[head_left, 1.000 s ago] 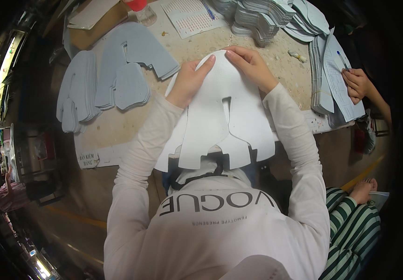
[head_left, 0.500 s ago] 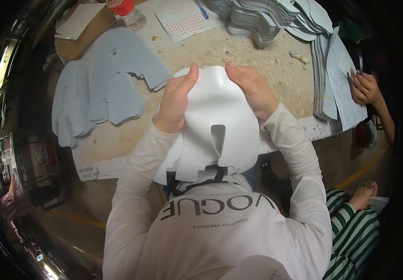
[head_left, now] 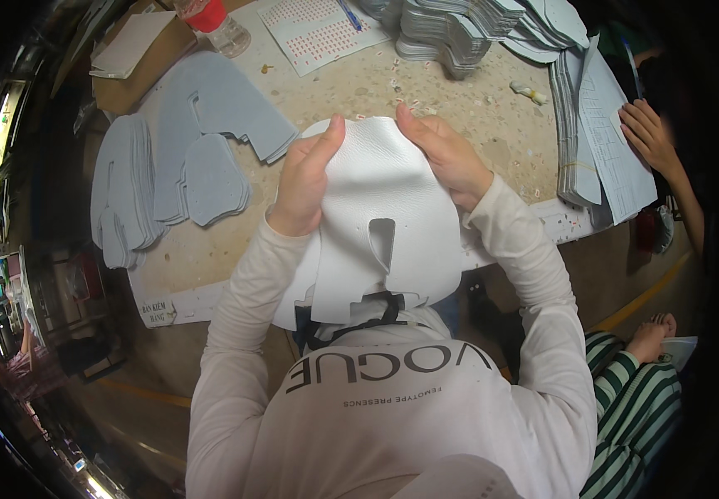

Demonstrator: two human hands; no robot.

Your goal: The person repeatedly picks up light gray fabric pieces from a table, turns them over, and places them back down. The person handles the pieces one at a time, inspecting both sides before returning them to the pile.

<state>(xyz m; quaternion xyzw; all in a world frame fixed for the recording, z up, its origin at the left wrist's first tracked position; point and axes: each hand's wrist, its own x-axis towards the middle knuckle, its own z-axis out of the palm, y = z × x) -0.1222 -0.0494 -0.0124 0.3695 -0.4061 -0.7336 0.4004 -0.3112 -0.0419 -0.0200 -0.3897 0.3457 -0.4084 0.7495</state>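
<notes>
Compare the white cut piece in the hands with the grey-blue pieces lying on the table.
The white piece is lifted and bowed between the left hand and right hand; the grey-blue pieces lie flat in overlapping stacks. White is pale; those are grey-blue. Both are thin cut-out sheets with notched outlines.

White leather cut piece (head_left: 376, 208): 1, possibly layered. Printed sheets: 2 (head_left: 318, 32) (head_left: 617, 141). Pen (head_left: 349, 15): 1. Clear bottle with red cap (head_left: 218, 25): 1. Grey cut-piece stacks: several, uncountable. Hands: 3.

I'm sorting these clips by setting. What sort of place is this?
Probably a shoe or leather-goods workshop: both hands hold a white cut leather piece, stacks of grey cut pieces cover the worktable, beside a tally sheet.
</notes>
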